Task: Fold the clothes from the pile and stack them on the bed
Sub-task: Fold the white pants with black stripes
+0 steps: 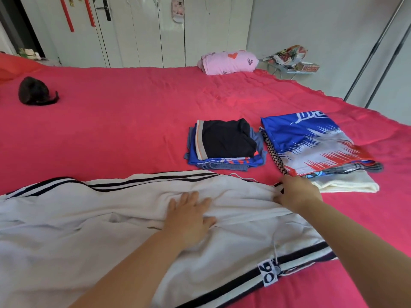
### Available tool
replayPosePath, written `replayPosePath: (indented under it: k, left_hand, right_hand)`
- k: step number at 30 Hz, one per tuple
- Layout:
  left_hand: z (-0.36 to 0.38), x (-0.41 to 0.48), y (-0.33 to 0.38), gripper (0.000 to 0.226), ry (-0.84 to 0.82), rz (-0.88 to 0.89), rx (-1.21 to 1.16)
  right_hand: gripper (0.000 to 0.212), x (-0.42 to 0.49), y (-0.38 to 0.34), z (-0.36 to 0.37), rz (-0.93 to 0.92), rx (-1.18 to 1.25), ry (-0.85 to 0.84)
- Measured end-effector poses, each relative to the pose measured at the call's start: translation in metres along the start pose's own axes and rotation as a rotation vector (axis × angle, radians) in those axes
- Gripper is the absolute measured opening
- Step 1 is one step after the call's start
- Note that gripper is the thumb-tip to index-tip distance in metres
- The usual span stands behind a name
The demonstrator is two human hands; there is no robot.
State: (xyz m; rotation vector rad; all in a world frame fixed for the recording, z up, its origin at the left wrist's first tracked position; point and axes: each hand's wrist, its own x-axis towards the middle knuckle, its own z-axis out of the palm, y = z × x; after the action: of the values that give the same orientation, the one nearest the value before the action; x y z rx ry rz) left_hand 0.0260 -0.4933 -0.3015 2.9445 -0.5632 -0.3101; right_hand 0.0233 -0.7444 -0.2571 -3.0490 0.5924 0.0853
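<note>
Head view: left hand (189, 216) flat on limp white garment (89, 241), right hand (298, 192) pinching its edge; likely soft and light, best lifted by corners.

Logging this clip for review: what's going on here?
A person is folding a white garment with black stripes on the red bed. The left hand presses flat on it while the right hand pinches its edge. Beyond sit stacks topped by a black piece and a blue jersey.
</note>
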Motion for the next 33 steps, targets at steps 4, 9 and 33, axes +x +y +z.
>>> replayPosePath:
  k: [4, 9, 33]
  left_hand:
    - [-0.019, 0.003, -0.009, 0.073, 0.144, 0.042, -0.015]
    - [-0.044, 0.011, -0.054, 0.044, 0.341, -0.023, -0.169]
    - [-0.101, 0.003, -0.092, 0.03, 0.888, 0.111, -0.173]
  right_hand:
    - [0.044, 0.006, 0.001, -0.011, 0.049, 0.078, 0.162]
    - [0.045, 0.017, -0.027, -0.008, -0.182, 0.088, 0.195]
    - [0.031, 0.022, 0.01, -0.045, -0.256, 0.265, 0.482]
